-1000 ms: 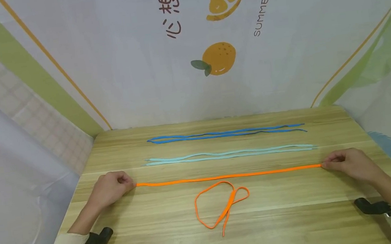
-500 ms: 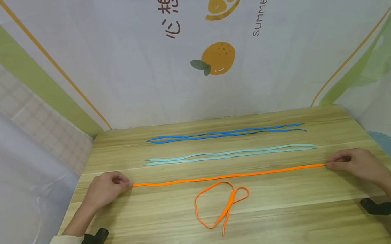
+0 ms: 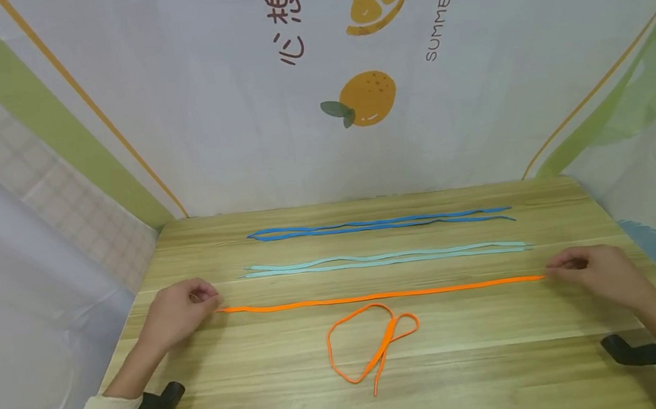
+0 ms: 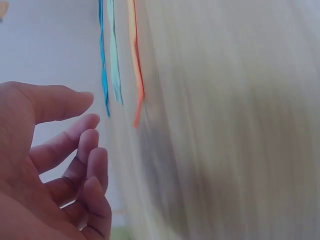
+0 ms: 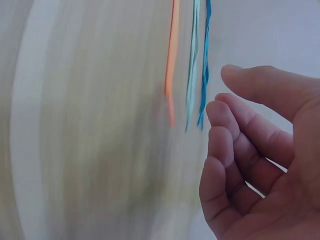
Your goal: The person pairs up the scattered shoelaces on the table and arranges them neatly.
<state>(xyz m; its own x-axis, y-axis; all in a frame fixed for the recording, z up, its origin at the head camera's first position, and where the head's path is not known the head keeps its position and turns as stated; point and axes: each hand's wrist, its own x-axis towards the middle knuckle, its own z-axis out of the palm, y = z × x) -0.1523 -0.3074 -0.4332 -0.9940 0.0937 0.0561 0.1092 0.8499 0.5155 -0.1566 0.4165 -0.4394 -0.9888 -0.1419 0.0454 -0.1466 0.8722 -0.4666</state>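
Observation:
An orange shoelace [image 3: 375,296] lies stretched almost straight from left to right across the wooden table. Just past its left end is my left hand [image 3: 174,320], fingers loosely bent and holding nothing. In the left wrist view a small gap shows between thumb and forefinger, and the orange tip [image 4: 137,117] lies free of them. My right hand [image 3: 600,278] hovers by the opposite end, likewise with nothing between its fingers. The right wrist view shows that orange tip [image 5: 170,112] loose on the table, apart from the fingertips. A second orange shoelace [image 3: 388,336] lies looped nearer the front.
Behind the straight orange lace lie a pair of pale mint shoelaces [image 3: 383,262] and, farther back, blue shoelaces [image 3: 367,226], all running left to right. A printed cloth [image 3: 236,141] hangs at the table's [image 3: 253,402] back edge, with more cloth at both sides.
Both hands pinched the orange shoelace's ends earlier; they slid slightly outward, then let go, and the left hand has risen a little. The looped lace and the other laces have not moved.

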